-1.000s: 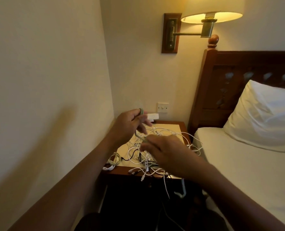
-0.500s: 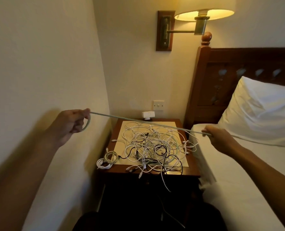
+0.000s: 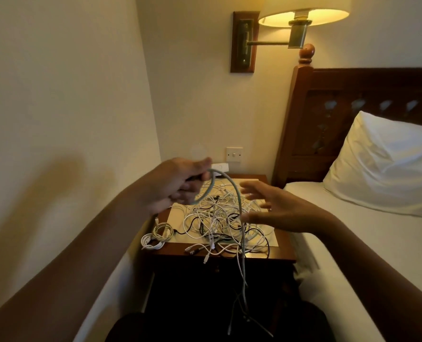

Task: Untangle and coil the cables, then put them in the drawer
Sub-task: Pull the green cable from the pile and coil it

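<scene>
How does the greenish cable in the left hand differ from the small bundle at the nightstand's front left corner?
The greenish cable hangs from the left hand in one loose loop, tail trailing below the nightstand top; the small bundle lies on the nightstand, untouched. The cable is mostly unwound, the bundle tightly coiled. Both are thin cables.

Wall switch (image 3: pixel 234 154): no words on it.
White box (image 3: pixel 220 167), maybe a plug: too blurry to read.
Lamp (image 3: pixel 303 17): no words.

One cable (image 3: pixel 237 191) is pale green — the tangle (image 3: pixel 217 218) white and black, the nightstand (image 3: pixel 285 251) reddish-brown.
</scene>
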A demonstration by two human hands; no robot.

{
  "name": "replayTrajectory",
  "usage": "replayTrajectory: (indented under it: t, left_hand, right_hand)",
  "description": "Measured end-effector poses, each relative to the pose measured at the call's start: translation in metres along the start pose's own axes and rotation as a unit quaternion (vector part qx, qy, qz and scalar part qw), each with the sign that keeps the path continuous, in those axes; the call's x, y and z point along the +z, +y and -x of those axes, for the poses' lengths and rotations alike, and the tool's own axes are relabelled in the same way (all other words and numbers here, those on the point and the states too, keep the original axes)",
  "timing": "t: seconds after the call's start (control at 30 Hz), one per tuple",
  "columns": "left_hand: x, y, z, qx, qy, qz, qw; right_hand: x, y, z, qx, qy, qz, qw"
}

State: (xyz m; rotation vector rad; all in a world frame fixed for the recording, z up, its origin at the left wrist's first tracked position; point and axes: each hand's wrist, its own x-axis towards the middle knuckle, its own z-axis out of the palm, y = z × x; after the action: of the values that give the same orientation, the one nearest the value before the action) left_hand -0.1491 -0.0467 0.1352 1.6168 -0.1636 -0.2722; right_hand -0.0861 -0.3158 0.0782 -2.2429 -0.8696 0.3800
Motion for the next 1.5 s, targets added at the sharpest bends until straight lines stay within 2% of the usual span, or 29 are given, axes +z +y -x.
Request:
replayTrajectory:
  t: [0.07, 0.17, 0.23, 0.33, 0.4, 0.47, 0.5, 0.53, 0.6, 0.63, 0.73, 0.83, 0.93, 1.0, 1.07, 1.13, 1.2, 1.27, 1.33, 1.43, 1.5]
  left_hand:
    - [0.014, 0.001, -0.008, -0.003, -0.025, 0.069, 0.997]
    - [0.013, -0.005, -0.018, 0.012, -0.018, 0.214, 0.977]
    - [0.01, -0.013, -0.022, 0.026, 0.023, 0.268, 0.963]
    - [0.009, -0.022, -0.028, 0.073, 0.078, 0.316, 0.943]
    - [0.006, -0.028, -0.031, 0.123, 0.138, 0.243, 0.952]
    - [0.006, -0.033, -0.03, 0.143, 0.189, 0.034, 0.971]
    - [0.006, -0.037, -0.028, 0.14, 0.192, -0.082, 0.968]
    - [0.006, -0.041, -0.025, 0.131, 0.18, -0.172, 0.96]
    - [-0.001, -0.048, -0.017, 0.104, 0.12, -0.253, 0.954]
    - [-0.006, -0.049, -0.012, 0.087, 0.079, -0.252, 0.961]
    - [-0.017, -0.051, 0.005, 0.025, -0.042, -0.231, 0.972]
    - [-0.02, -0.052, 0.016, 0.013, -0.083, -0.138, 0.987]
    - [-0.029, -0.052, 0.017, 0.056, -0.025, 0.049, 0.997]
    - [-0.03, -0.051, 0.013, 0.089, 0.014, 0.182, 0.979]
    - [-0.025, -0.049, 0.006, 0.132, 0.031, 0.303, 0.943]
    - [-0.016, -0.05, -0.003, 0.165, 0.057, 0.354, 0.919]
    - [-0.008, -0.055, -0.014, 0.175, 0.121, 0.299, 0.93]
    - [-0.001, -0.061, -0.02, 0.18, 0.2, 0.17, 0.948]
    - [0.004, -0.067, -0.02, 0.174, 0.239, 0.01, 0.955]
    - [0.003, -0.083, -0.016, 0.154, 0.231, -0.196, 0.941]
    - [-0.003, -0.095, -0.01, 0.124, 0.183, -0.242, 0.945]
  right_hand:
    - [0.024, -0.029, -0.011, -0.054, 0.057, -0.035, 0.996]
    - [0.07, -0.038, -0.02, -0.014, 0.137, -0.097, 0.986]
    - [0.092, -0.033, -0.022, 0.025, 0.125, -0.057, 0.99]
    - [0.115, -0.036, -0.02, 0.021, 0.03, 0.037, 0.999]
    - [0.121, -0.051, -0.017, -0.02, -0.007, 0.082, 0.996]
    - [0.112, -0.069, -0.014, -0.057, -0.014, 0.142, 0.988]
    - [0.102, -0.075, -0.014, -0.076, 0.0, 0.183, 0.98]
    - [0.089, -0.08, -0.013, -0.096, 0.032, 0.219, 0.97]
    - [0.061, -0.083, -0.013, -0.101, 0.113, 0.193, 0.969]
    - [0.045, -0.08, -0.014, -0.089, 0.142, 0.157, 0.973]
    - [0.015, -0.058, -0.019, -0.067, 0.158, 0.123, 0.978]
    - [0.009, -0.027, -0.022, -0.073, 0.186, 0.074, 0.977]
    - [0.028, 0.0, -0.019, -0.048, 0.219, 0.036, 0.974]
    - [0.05, 0.011, -0.015, -0.013, 0.219, 0.025, 0.975]
    - [0.079, 0.011, -0.012, 0.02, 0.183, 0.024, 0.983]
    - [0.109, -0.002, -0.009, 0.034, 0.129, 0.031, 0.991]
    - [0.126, -0.024, -0.004, 0.016, 0.099, 0.043, 0.994]
    - [0.129, -0.046, 0.002, -0.023, 0.097, 0.059, 0.993]
    - [0.121, -0.065, 0.008, -0.059, 0.103, 0.081, 0.99]
    - [0.098, -0.076, 0.013, -0.076, 0.122, 0.072, 0.987]
    - [0.077, -0.071, 0.014, -0.075, 0.134, 0.088, 0.984]
